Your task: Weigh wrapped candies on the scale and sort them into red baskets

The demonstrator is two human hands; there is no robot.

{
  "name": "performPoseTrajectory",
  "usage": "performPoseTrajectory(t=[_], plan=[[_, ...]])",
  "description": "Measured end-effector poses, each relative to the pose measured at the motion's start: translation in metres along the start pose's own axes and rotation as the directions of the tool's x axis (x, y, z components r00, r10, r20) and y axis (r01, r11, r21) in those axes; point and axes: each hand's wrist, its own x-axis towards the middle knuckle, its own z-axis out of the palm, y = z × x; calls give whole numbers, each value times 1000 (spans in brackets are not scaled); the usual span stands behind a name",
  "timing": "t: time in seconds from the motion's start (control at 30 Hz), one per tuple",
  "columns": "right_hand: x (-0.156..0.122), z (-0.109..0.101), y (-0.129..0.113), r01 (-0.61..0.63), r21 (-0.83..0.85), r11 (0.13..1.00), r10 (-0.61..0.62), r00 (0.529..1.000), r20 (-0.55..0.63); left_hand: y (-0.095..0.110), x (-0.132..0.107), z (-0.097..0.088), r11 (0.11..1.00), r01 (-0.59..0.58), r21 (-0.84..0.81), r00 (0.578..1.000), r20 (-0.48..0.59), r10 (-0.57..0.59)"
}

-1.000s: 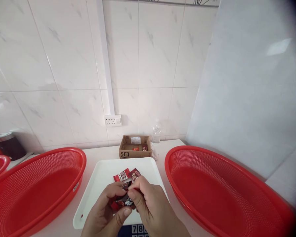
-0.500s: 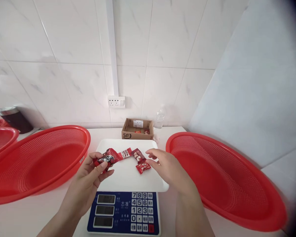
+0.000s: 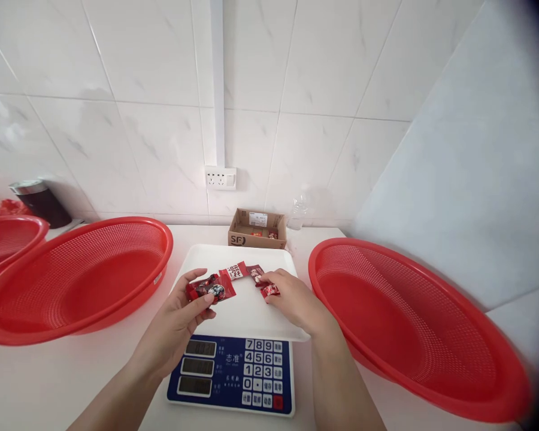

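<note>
My left hand (image 3: 184, 308) pinches several red-and-black snack packets (image 3: 209, 288) over the left part of the white scale pan (image 3: 242, 317). On the pan beyond it lies a red-and-white packet (image 3: 235, 271). My right hand (image 3: 294, 299) reaches in from the right, thumb and fingers closed around a small red packet (image 3: 269, 291) at the pan. Just behind that packet is a dark red packet (image 3: 254, 274), partly covered by my right fingers. Below the pan, the scale's blue keypad panel (image 3: 231, 377) faces me.
Red perforated baskets stand at the left (image 3: 85, 323) and right (image 3: 341, 335), with another basket (image 3: 15, 224) at the far left. Behind the scale are a cardboard box (image 3: 256, 240) with packets inside and a clear plastic bottle (image 3: 297, 212). A dark canister (image 3: 47, 206) stands near the tiled wall.
My right hand has lowered from above the pan and closed on the small red packet. My left hand has turned its packets to lie more level. The view has shifted slightly.
</note>
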Motion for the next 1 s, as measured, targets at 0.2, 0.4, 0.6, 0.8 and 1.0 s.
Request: performPoseTrajectory(t=[0.2, 0.4, 0.6, 0.8, 1.0], plan=[[5, 2, -4, 26, -107, 994, -37, 994, -102, -4, 0, 1, 921, -88, 380, 996, 59, 71], [11, 10, -12, -3, -209, 978, -16, 996, -90, -9, 3, 2, 882, -89, 463, 995, 83, 57], [11, 11, -13, 60, -125, 990, -69, 995, -70, -14, 2, 1, 903, -111, 414, 986, 163, 46], [-2, -2, -19, 207, 298, 932, -144, 965, -220, -13, 2, 6, 919, -180, 350, 978, 165, 129], [-31, -22, -38, 291, 554, 780, -234, 957, -173, -2, 0, 12, 937, -221, 269, 967, 184, 175]])
